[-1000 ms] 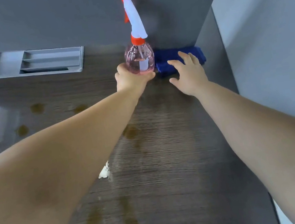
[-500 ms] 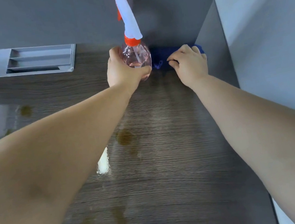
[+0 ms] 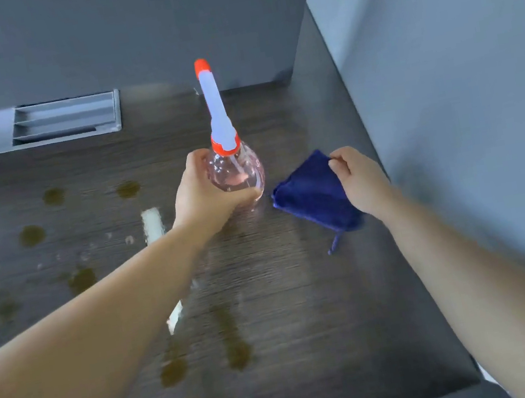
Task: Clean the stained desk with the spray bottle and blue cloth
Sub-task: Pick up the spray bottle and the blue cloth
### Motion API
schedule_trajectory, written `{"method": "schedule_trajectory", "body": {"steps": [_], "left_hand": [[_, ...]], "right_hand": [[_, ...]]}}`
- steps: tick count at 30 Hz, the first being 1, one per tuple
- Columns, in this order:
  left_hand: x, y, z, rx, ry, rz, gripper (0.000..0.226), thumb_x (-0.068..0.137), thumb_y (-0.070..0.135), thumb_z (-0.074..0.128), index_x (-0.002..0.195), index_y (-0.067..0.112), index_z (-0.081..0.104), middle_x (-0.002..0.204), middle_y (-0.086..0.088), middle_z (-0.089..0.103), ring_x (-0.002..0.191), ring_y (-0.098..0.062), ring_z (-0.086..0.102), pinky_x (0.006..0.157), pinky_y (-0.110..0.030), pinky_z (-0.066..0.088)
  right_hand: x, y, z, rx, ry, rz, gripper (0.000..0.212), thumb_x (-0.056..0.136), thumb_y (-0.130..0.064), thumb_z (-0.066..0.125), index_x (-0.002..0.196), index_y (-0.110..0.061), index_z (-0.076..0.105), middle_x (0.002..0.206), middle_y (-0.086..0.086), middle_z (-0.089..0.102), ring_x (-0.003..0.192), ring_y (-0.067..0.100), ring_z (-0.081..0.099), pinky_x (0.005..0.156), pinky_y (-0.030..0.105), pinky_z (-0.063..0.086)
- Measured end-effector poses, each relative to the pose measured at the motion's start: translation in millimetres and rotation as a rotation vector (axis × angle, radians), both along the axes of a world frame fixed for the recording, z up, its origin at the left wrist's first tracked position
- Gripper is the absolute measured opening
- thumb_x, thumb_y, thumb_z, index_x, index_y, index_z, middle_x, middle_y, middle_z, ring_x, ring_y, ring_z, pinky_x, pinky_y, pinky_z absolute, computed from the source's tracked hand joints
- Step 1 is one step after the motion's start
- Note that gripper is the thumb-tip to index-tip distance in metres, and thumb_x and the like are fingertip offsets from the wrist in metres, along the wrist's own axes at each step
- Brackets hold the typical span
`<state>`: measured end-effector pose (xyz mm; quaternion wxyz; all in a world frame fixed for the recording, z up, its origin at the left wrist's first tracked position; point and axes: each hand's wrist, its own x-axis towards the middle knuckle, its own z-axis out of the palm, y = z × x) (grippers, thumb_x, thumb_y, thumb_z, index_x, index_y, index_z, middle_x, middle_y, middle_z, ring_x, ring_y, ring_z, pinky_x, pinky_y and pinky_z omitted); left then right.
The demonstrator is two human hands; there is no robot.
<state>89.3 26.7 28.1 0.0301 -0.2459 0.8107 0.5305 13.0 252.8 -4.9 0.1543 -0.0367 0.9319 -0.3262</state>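
My left hand (image 3: 205, 198) is wrapped around the round body of a clear pink spray bottle (image 3: 241, 171) with a white and orange head, held upright near the middle of the dark wood desk (image 3: 308, 312). To its right, my right hand (image 3: 360, 179) pinches the top corner of a folded blue cloth (image 3: 313, 197), which hangs just above the desk. Brown stains dot the desk: some to the left (image 3: 31, 235), one near the bottle (image 3: 127, 189), and several nearer me (image 3: 240, 355).
A grey cable tray (image 3: 33, 126) is set into the desk at the back left. A grey partition (image 3: 445, 98) rises along the right side and a grey wall stands behind. Bright reflections lie on the desk's left part.
Both hands have pulled back from the far right corner toward me. The bottle came away from the wall in my left hand, and my right hand closed on the cloth and lifted it.
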Motion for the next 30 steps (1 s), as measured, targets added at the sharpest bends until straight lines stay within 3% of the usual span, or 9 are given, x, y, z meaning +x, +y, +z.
{"method": "schedule_trajectory", "body": {"steps": [4, 7, 9, 11, 15, 21, 25, 28, 30], "left_hand": [[42, 4, 4, 0.010, 0.010, -0.086, 0.080, 0.053, 0.030, 0.091, 0.115, 0.029, 0.041, 0.106, 0.014, 0.061, 0.096, -0.008, 0.062, 0.087, -0.031, 0.051], [69, 6, 9, 0.014, 0.022, -0.140, 0.077, 0.053, 0.029, 0.091, 0.112, 0.030, 0.041, 0.102, 0.015, 0.061, 0.095, -0.009, 0.061, 0.084, -0.026, 0.048], [83, 6, 12, 0.007, 0.028, -0.169, 0.079, 0.052, 0.031, 0.091, 0.112, 0.029, 0.041, 0.105, 0.012, 0.062, 0.096, -0.010, 0.062, 0.085, -0.028, 0.049], [94, 6, 12, 0.007, 0.026, -0.189, 0.079, 0.052, 0.031, 0.091, 0.113, 0.028, 0.041, 0.106, 0.012, 0.061, 0.097, -0.010, 0.061, 0.085, -0.029, 0.049], [109, 7, 12, 0.000, 0.015, -0.207, 0.079, 0.054, 0.027, 0.090, 0.116, 0.025, 0.041, 0.106, 0.013, 0.058, 0.096, -0.009, 0.059, 0.079, -0.024, 0.044], [115, 18, 3, -0.015, -0.033, -0.190, 0.088, 0.050, 0.034, 0.091, 0.122, 0.027, 0.041, 0.114, 0.009, 0.059, 0.104, -0.013, 0.059, 0.093, -0.038, 0.049], [112, 29, 1, -0.003, -0.041, -0.187, 0.090, 0.050, 0.033, 0.091, 0.124, 0.026, 0.040, 0.114, 0.009, 0.059, 0.103, -0.013, 0.059, 0.093, -0.037, 0.049], [110, 36, 1, -0.006, -0.044, -0.191, 0.091, 0.051, 0.034, 0.091, 0.126, 0.025, 0.039, 0.117, 0.008, 0.058, 0.104, -0.014, 0.059, 0.092, -0.037, 0.050], [110, 39, -1, -0.008, -0.052, -0.188, 0.092, 0.052, 0.033, 0.090, 0.127, 0.025, 0.038, 0.116, 0.009, 0.057, 0.103, -0.013, 0.058, 0.089, -0.032, 0.049]], "right_hand": [[56, 25, 16, -0.190, -0.308, -0.143, 0.020, 0.100, -0.026, 0.043, 0.093, -0.021, 0.061, 0.107, 0.003, 0.063, 0.094, 0.019, 0.055, 0.091, 0.037, 0.044], [95, 34, 39, -0.366, -0.445, -0.144, 0.019, 0.098, -0.026, 0.050, 0.087, -0.020, 0.065, 0.094, 0.003, 0.067, 0.086, 0.018, 0.059, 0.084, 0.036, 0.047], [112, 36, 51, -0.320, -0.469, -0.048, 0.011, 0.095, -0.022, 0.055, 0.088, -0.020, 0.064, 0.091, 0.001, 0.068, 0.081, 0.015, 0.062, 0.079, 0.032, 0.047], [114, 42, 48, -0.153, -0.372, -0.025, 0.003, 0.091, -0.018, 0.060, 0.091, -0.017, 0.063, 0.100, 0.004, 0.068, 0.088, 0.018, 0.063, 0.085, 0.034, 0.048], [99, 60, 26, 0.308, -0.054, -0.042, 0.026, 0.092, -0.018, 0.058, 0.117, -0.011, 0.060, 0.116, 0.010, 0.063, 0.106, 0.027, 0.056, 0.086, 0.028, 0.038], [113, 36, 2, 0.323, 0.095, -0.013, 0.020, 0.091, -0.022, 0.053, 0.108, -0.018, 0.062, 0.109, 0.008, 0.058, 0.102, 0.031, 0.056, 0.075, 0.033, 0.041], [146, 24, -19, 0.322, 0.030, 0.174, 0.040, 0.092, -0.029, 0.056, 0.131, -0.018, 0.052, 0.127, 0.006, 0.049, 0.112, 0.025, 0.053, 0.086, 0.034, 0.044], [157, 37, -25, 0.348, 0.227, 0.169, 0.040, 0.094, -0.026, 0.053, 0.132, -0.013, 0.052, 0.132, 0.006, 0.051, 0.120, 0.029, 0.045, 0.093, 0.041, 0.046], [158, 45, -30, 0.394, 0.226, 0.215, 0.049, 0.098, -0.032, 0.045, 0.143, -0.013, 0.038, 0.150, 0.006, 0.034, 0.136, 0.031, 0.029, 0.110, 0.042, 0.032]]}}
